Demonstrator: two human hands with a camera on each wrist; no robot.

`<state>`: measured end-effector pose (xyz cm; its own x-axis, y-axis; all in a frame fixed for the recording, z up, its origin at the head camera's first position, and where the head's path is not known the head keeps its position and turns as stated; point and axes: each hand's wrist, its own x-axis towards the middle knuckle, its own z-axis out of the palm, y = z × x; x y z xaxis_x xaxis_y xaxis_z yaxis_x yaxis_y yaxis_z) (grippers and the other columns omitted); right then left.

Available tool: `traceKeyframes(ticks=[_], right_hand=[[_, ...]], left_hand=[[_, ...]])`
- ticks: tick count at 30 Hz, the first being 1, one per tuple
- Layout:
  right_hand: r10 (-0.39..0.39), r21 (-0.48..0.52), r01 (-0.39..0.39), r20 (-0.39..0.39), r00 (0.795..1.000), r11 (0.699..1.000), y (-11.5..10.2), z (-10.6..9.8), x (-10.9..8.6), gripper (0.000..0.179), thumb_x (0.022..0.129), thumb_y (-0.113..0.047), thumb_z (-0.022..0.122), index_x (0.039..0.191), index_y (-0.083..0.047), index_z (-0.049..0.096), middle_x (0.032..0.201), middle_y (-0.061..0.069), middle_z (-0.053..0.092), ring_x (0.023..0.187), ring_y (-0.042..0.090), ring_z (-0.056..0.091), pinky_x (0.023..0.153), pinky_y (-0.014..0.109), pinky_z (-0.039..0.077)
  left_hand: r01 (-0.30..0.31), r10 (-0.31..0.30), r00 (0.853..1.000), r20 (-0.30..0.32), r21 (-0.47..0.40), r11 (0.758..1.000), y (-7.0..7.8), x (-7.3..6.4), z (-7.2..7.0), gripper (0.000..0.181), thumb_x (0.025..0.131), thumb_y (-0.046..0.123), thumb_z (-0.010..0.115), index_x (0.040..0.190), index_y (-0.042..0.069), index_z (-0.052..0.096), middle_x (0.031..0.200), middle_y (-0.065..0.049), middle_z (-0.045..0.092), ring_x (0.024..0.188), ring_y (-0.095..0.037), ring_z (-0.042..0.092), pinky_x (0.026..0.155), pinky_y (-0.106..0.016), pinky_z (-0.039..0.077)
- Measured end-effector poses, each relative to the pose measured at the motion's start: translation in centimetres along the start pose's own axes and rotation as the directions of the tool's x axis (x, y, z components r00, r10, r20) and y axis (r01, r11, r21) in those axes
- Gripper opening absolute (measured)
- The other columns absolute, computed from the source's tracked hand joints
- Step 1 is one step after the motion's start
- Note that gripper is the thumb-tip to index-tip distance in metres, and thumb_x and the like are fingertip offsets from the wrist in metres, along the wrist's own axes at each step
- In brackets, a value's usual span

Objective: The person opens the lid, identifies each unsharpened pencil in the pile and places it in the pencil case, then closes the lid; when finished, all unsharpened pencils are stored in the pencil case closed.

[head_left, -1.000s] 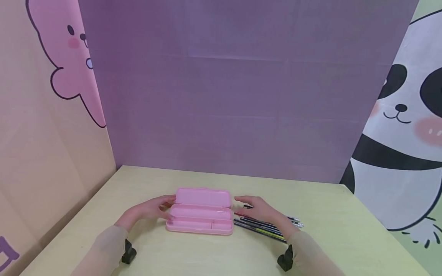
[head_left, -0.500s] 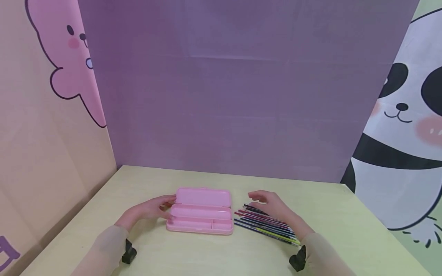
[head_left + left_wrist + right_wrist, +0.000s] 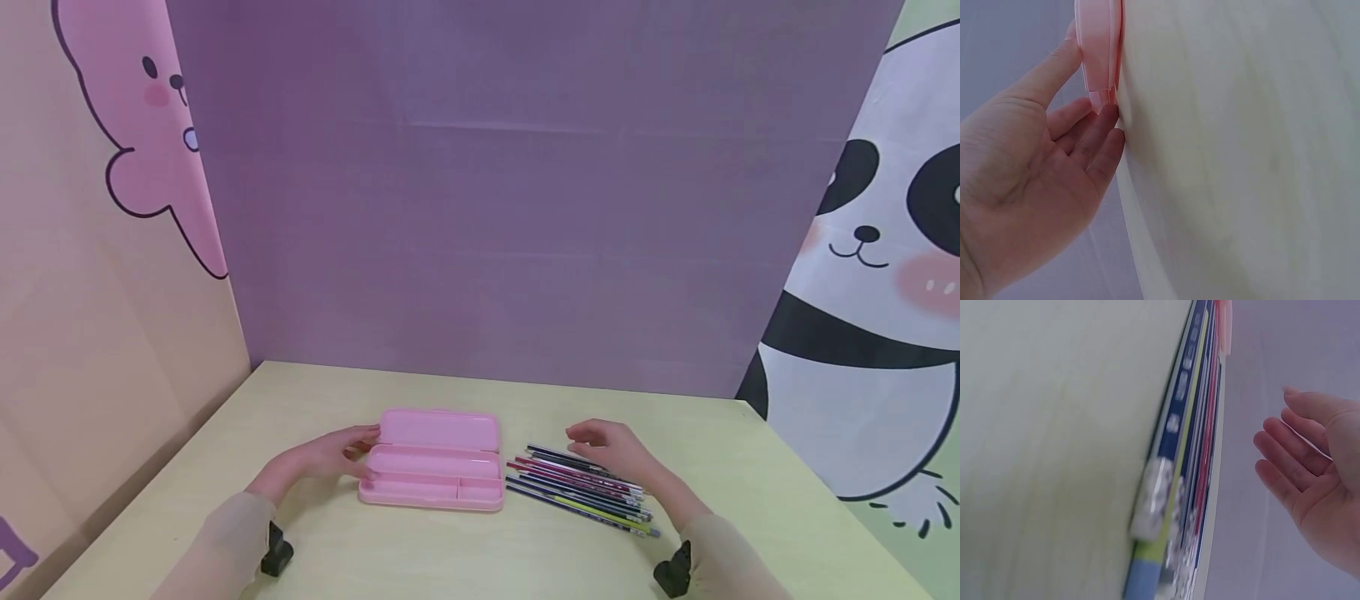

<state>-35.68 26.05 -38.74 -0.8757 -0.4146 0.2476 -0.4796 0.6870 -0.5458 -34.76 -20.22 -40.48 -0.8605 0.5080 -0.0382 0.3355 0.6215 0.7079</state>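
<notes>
Nearest, two pale sleeves [image 3: 213,546] run off the lower edge, a black device [image 3: 277,550] at each wrist. Right of the open pink pencil case [image 3: 417,486] lie pencils [image 3: 573,492], their print blurred close up; the right hand [image 3: 615,447], relaxed and holding nothing, partly covers them. The left hand [image 3: 328,454] grips the case's left end. Beyond the case, the desk [image 3: 322,386] meets a purple backdrop [image 3: 487,208], with a cropped panda picture [image 3: 862,408] far right.

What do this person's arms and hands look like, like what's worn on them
The left sleeve and right sleeve are plain pale beige, each with a blocky black device near its end. The left hand and right hand wear no gloves; no cables show.
</notes>
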Motion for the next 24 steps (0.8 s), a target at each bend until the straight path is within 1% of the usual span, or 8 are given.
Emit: traceKeyframes(ticks=[4, 10, 16, 19, 24], right_hand=[[0.008, -0.006, -0.008, -0.009, 1.0, 1.0, 0.3, -0.6, -0.6, 0.033, 0.09, -0.021, 0.063, 0.113, 0.002, 0.063, 0.109, 0.018, 0.066, 0.1, 0.031, 0.064, 0.085, 0.039, 0.054], [0.042, -0.045, -0.043, -0.026, 0.999, 0.998, 1.5, -1.1, -1.4, 0.031, 0.089, -0.019, 0.064, 0.113, 0.001, 0.064, 0.107, 0.015, 0.068, 0.098, 0.027, 0.065, 0.085, 0.037, 0.055], [0.043, -0.074, -0.045, -0.028, 0.999, 0.996, 2.3, -1.5, -2.2, 0.03, 0.088, -0.018, 0.064, 0.11, 0.003, 0.064, 0.102, 0.014, 0.069, 0.093, 0.027, 0.066, 0.081, 0.033, 0.056], [0.046, -0.089, -0.048, -0.02, 0.999, 0.995, 2.7, -1.6, -2.6, 0.029, 0.088, -0.017, 0.064, 0.109, 0.003, 0.065, 0.101, 0.012, 0.069, 0.091, 0.026, 0.066, 0.079, 0.03, 0.056], [0.047, -0.112, -0.047, -0.006, 0.999, 0.993, 3.4, -1.8, -3.0, 0.027, 0.088, -0.016, 0.065, 0.107, 0.003, 0.065, 0.098, 0.012, 0.069, 0.089, 0.026, 0.066, 0.078, 0.034, 0.056]], left_hand=[[-0.007, 0.007, 1.0, -0.002, 0.0, 1.0, 0.1, 0.0, 0.0, 0.082, 0.082, 0.023, 0.072, 0.145, -0.004, 0.027, 0.141, -0.022, 0.042, 0.125, -0.038, 0.043, 0.105, -0.052, 0.037], [-0.012, 0.012, 1.0, -0.002, 0.01, 1.0, 0.1, -0.1, 0.0, 0.081, 0.082, 0.022, 0.072, 0.145, -0.003, 0.028, 0.141, -0.021, 0.042, 0.125, -0.038, 0.043, 0.105, -0.052, 0.037], [-0.015, 0.015, 1.0, -0.003, 0.024, 1.0, 0.4, -0.2, -0.1, 0.081, 0.083, 0.022, 0.072, 0.145, -0.003, 0.027, 0.141, -0.022, 0.042, 0.124, -0.038, 0.044, 0.105, -0.052, 0.037], [-0.006, 0.007, 1.0, -0.004, 0.033, 0.999, 0.5, -0.2, -0.1, 0.081, 0.083, 0.022, 0.072, 0.145, -0.002, 0.027, 0.142, -0.022, 0.041, 0.124, -0.037, 0.044, 0.105, -0.052, 0.038], [0.023, -0.023, 1.0, -0.017, 0.05, 0.998, 0.3, 0.0, 0.0, 0.081, 0.082, 0.025, 0.072, 0.146, 0.002, 0.028, 0.144, -0.02, 0.04, 0.126, -0.035, 0.044, 0.106, -0.053, 0.035]])
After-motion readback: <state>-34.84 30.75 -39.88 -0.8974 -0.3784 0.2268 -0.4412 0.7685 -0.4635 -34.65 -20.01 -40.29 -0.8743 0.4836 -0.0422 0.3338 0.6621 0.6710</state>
